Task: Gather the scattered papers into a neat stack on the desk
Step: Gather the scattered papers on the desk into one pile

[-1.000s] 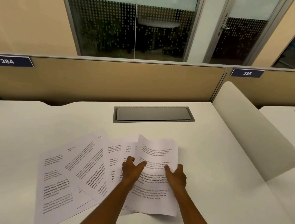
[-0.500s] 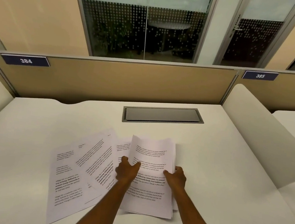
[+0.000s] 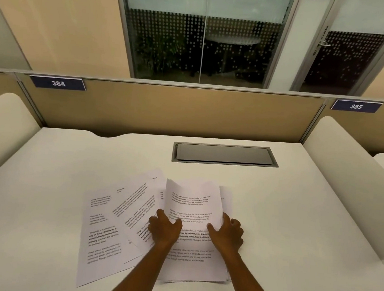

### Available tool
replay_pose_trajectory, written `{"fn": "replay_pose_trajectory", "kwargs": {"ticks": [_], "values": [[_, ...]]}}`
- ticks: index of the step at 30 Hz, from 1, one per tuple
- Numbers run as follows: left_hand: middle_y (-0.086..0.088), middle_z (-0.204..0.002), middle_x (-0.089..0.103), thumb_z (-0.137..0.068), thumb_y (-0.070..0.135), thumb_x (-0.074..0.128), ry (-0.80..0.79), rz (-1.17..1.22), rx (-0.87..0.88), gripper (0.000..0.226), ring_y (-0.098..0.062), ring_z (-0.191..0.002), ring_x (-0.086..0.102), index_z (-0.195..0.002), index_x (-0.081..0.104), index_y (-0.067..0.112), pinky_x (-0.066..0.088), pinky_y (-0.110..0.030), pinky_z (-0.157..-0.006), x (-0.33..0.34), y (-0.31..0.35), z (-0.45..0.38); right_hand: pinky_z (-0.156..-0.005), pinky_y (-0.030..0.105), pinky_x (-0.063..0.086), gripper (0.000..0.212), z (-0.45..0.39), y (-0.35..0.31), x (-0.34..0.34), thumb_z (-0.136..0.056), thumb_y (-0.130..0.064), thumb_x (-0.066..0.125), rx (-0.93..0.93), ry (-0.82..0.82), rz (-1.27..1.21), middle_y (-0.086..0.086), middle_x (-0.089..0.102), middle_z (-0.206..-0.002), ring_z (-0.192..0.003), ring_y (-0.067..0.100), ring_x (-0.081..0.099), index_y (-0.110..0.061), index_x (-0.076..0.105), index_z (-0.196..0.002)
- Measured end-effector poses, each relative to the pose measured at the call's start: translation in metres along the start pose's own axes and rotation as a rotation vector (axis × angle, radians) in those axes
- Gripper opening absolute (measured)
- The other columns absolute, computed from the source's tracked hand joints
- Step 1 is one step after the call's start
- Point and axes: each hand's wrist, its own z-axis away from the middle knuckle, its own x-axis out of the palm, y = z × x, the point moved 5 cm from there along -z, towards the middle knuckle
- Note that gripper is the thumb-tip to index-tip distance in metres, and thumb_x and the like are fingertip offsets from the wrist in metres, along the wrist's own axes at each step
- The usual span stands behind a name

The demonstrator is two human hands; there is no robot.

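**Two hands on a half-gathered pile of printed sheets**

Both hands rest on the partial stack (image 3: 192, 215) near the front middle of the white table (image 3: 295, 224). The left hand (image 3: 164, 230) lies with curled fingers on the stack's left edge, thumb on the top sheet. The right hand (image 3: 228, 235) grips the right edge, thumb on top, fingers wrapped round the side. Two loose sheets (image 3: 102, 230) fan out leftward, overlapping each other and tucked partly beneath the stack. A grey cable hatch (image 3: 225, 154) sits further back.
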Motion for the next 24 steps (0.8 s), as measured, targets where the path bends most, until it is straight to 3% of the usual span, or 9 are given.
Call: {"fn": "replay_pose_trajectory", "kwargs": {"ticks": [7, 10, 15, 18, 21, 24], "values": [[-0.017, -0.118, 0.062, -0.081, 0.034, 0.072, -0.036, 0.358, -0.025, 0.055, -0.032, -0.101, 0.065, -0.124, 0.048, 0.010, 0.058, -0.049, -0.087, -0.017, -0.005, -0.005, -0.103, 0.042, 0.042, 0.077, -0.004, -0.015, 0.000, -0.081, -0.059, 0.061, -0.098, -0.049, -0.054, 0.010, 0.046, -0.140, -0.130, 0.031, 0.043, -0.026, 0.035, -0.146], [-0.014, -0.114, 0.066, -0.084, 0.033, 0.071, -0.046, 0.455, -0.053, 0.046, -0.030, -0.096, 0.067, -0.118, 0.048, 0.012, 0.059, -0.042, -0.080, -0.023, -0.008, -0.008, -0.104, 0.042, 0.042, 0.078, -0.005, -0.019, 0.000, -0.080, -0.059, 0.061, -0.127, -0.078, -0.078, 0.009, 0.050, -0.139, -0.129, 0.031, 0.045, -0.024, 0.035, -0.145], [-0.012, -0.108, 0.065, -0.086, 0.037, 0.068, -0.079, 0.533, -0.106, 0.044, -0.027, -0.089, 0.067, -0.114, 0.043, 0.014, 0.051, -0.028, -0.055, -0.028, -0.006, -0.008, -0.103, 0.042, 0.046, 0.084, -0.005, -0.023, -0.001, -0.076, -0.063, 0.063, -0.091, -0.082, -0.143, 0.010, 0.051, -0.137, -0.125, 0.031, 0.051, -0.021, 0.036, -0.144], [-0.007, -0.098, 0.064, -0.085, 0.037, 0.069, -0.068, 0.529, -0.109, 0.044, -0.019, -0.075, 0.065, -0.111, 0.041, 0.015, 0.046, -0.023, -0.047, -0.028, -0.003, -0.006, -0.101, 0.040, 0.046, 0.085, -0.006, -0.025, 0.000, -0.077, -0.062, 0.064, -0.071, -0.075, -0.179, 0.011, 0.047, -0.138, -0.125, 0.030, 0.051, -0.019, 0.036, -0.144], [-0.011, -0.103, 0.063, -0.084, 0.036, 0.071, -0.077, 0.539, -0.118, 0.047, -0.024, -0.081, 0.067, -0.110, 0.039, 0.015, 0.052, -0.029, -0.052, -0.025, -0.002, -0.007, -0.101, 0.039, 0.046, 0.084, -0.009, -0.024, 0.001, -0.079, -0.058, 0.065, -0.055, -0.088, -0.242, 0.013, 0.049, -0.139, -0.126, 0.030, 0.052, -0.014, 0.037, -0.145], [-0.010, -0.101, 0.060, -0.082, 0.036, 0.073, -0.082, 0.566, -0.171, 0.054, -0.031, -0.092, 0.066, -0.109, 0.032, 0.016, 0.059, -0.042, -0.072, -0.027, -0.006, -0.010, -0.104, 0.041, 0.043, 0.081, -0.013, -0.021, 0.001, -0.082, -0.053, 0.065, -0.041, -0.091, -0.292, 0.015, 0.049, -0.142, -0.129, 0.031, 0.050, -0.011, 0.037, -0.145]]}}
